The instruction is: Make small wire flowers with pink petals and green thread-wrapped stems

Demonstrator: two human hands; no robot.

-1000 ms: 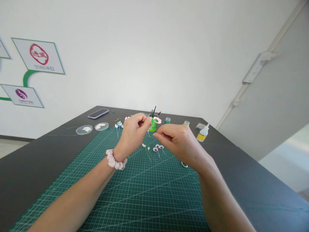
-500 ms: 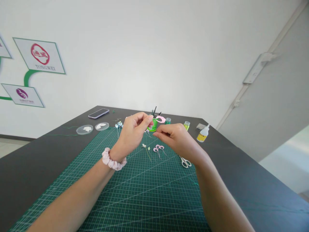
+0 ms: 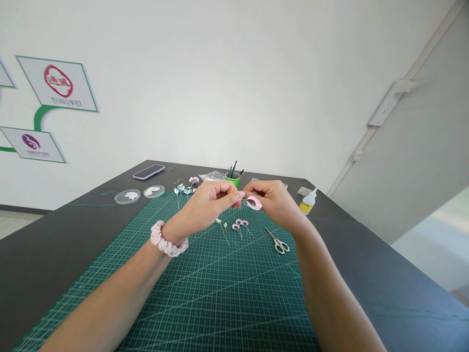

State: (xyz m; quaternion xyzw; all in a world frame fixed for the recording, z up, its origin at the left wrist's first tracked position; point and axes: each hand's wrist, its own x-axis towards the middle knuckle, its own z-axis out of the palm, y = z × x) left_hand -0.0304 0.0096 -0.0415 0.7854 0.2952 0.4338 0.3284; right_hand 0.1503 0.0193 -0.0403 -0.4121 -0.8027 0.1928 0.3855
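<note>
Close together above the cutting mat, my left hand (image 3: 214, 203) and my right hand (image 3: 276, 201) face each other with closed fingertips. A pink petal loop (image 3: 258, 203) juts out between them. My left thumb and forefinger pinch its thin stem end. Beside the loop, my right fingers are pinched together, and what they hold is too small to make out. Below the hands lie several small pink petals on wire stems (image 3: 235, 227) and a white bud on a green stem (image 3: 223, 230). White-handled scissors (image 3: 281, 247) rest with blades pointing away, below my right hand.
The green gridded mat (image 3: 220, 293) covers the table's middle. Behind stand a green cup (image 3: 232, 182) of tools and a plastic bag (image 3: 212, 176). Blue flowers (image 3: 187, 191), two clear dishes (image 3: 119, 198) and a phone (image 3: 149, 171) lie left. A glue bottle (image 3: 308, 203) stands right.
Both hands have come closer together and the pink petal loop has dropped lower, now tilted beside my right fingers. The scissors and the green cup show more fully.
</note>
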